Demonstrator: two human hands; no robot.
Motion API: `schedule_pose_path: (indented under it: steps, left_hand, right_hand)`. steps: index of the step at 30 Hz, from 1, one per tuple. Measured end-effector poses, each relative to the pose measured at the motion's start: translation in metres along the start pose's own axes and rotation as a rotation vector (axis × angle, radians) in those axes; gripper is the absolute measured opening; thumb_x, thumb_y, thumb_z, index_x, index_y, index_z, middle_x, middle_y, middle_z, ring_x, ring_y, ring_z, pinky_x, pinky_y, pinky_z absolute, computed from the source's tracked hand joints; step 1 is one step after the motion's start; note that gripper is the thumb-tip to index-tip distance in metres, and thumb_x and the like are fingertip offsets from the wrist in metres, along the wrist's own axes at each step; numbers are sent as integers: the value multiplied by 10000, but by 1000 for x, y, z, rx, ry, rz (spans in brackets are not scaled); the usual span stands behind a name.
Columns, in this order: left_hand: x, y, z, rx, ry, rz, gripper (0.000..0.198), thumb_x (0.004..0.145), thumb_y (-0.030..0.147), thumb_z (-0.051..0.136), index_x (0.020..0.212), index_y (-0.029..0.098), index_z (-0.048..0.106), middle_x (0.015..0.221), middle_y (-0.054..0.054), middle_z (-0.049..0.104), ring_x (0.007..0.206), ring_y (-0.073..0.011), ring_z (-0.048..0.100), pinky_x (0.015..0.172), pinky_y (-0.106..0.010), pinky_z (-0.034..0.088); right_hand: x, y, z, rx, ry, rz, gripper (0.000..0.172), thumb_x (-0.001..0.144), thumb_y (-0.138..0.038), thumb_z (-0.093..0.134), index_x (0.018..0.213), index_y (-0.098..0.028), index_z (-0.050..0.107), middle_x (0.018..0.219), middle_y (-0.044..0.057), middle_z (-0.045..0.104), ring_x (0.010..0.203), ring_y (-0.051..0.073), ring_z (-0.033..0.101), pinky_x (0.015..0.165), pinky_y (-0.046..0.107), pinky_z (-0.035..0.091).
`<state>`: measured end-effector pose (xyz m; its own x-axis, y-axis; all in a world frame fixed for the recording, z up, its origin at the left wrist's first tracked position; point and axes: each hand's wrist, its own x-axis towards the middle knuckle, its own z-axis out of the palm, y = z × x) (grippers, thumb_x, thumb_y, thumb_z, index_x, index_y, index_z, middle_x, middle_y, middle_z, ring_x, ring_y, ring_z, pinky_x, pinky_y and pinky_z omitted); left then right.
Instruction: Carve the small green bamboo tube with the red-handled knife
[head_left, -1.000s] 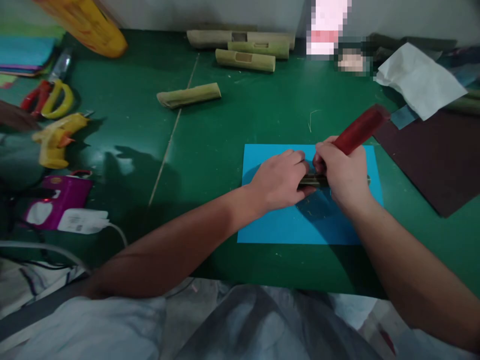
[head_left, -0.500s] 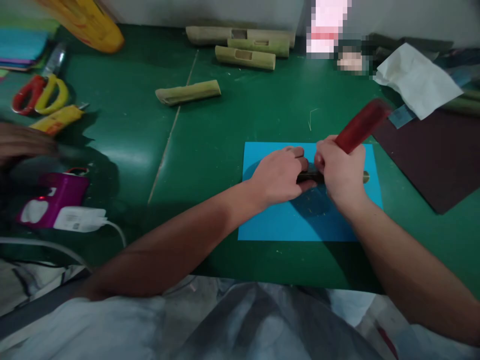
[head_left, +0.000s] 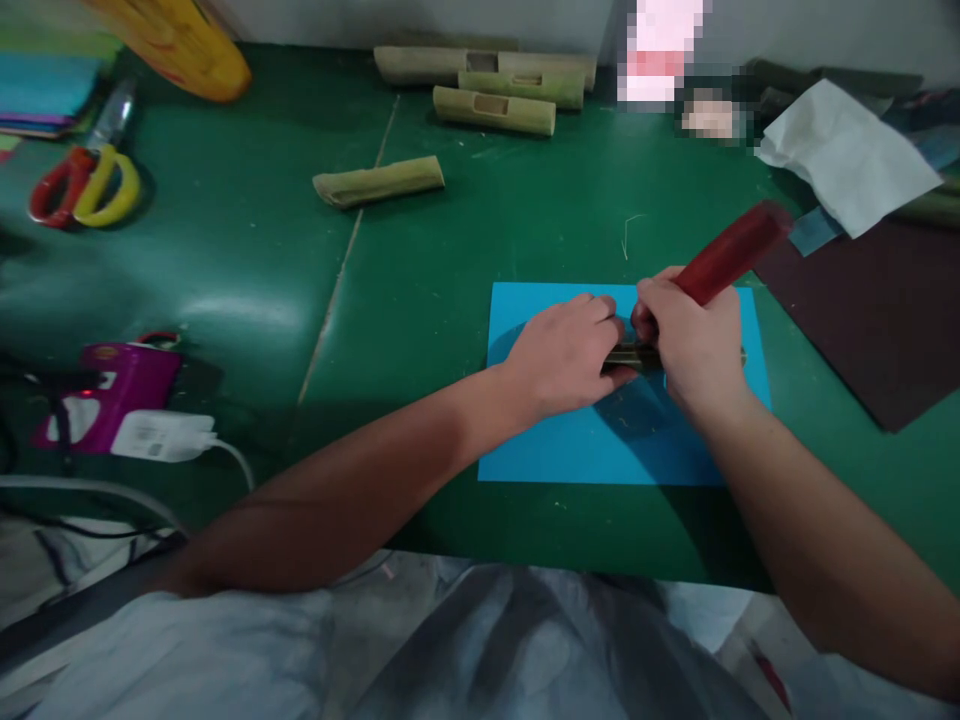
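Observation:
My left hand (head_left: 564,352) is closed around one end of a bamboo piece (head_left: 634,356), which lies across a blue sheet (head_left: 540,450). My right hand (head_left: 699,345) grips a tool by its thick red handle (head_left: 735,252), which slants up to the right. The tool's working end is hidden under my right fingers, close to the bamboo between my two hands. Small shavings lie on the sheet below the bamboo.
Several cut bamboo pieces (head_left: 495,112) lie at the back, one short bamboo piece (head_left: 381,182) nearer. At left are scissors (head_left: 90,190), a yellow object (head_left: 187,50) and a purple power strip (head_left: 142,380) with a white plug (head_left: 169,436). White tissue (head_left: 844,155) and a dark board (head_left: 877,320) lie right.
Another person's hand and the yellow cutter beside the scissors have gone from view at the left. My right hand has moved slightly right along the bamboo; my left hand keeps its hold.

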<state>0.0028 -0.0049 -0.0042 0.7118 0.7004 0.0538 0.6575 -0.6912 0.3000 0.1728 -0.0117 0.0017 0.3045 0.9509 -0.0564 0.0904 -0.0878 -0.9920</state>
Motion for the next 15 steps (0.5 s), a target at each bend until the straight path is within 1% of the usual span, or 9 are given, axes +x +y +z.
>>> schedule_pose_path:
  steps: [3,8,12,15]
  left_hand:
    - [2,-2,0,-44,-7,-9,318,1114,442,773,1187,149,870,1277,-178,837,1234,-383,796,982,-491,669]
    - [4,-7,4,-160,7,-40,242,1109,377,793,1152,162,895,1312,-157,870,1336,-389,816,1067,-497,695]
    - [2,-8,5,-169,1,-26,268,1085,351,827,1243,152,914,1405,-173,866,1369,-418,811,1116,-541,702]
    - [3,-7,3,-165,-12,-36,275,1084,368,827,1237,156,911,1358,-173,868,1339,-416,818,1096,-534,704]
  right_hand:
    - [-1,0,3,-14,-6,-15,440,940,-276,815,613,-289,523,598,-19,496,561,151,433,537,350,404]
    - [-10,-10,11,-41,5,-19,439,855,-71,744,584,-274,464,623,-51,440,633,131,377,593,329,355]
    - [-11,-16,16,-16,22,29,478,854,-12,683,551,-283,432,590,-67,379,611,126,316,584,338,314]
    - [-7,-14,16,10,32,27,496,859,2,662,541,-286,413,587,-56,388,600,128,329,579,344,306]
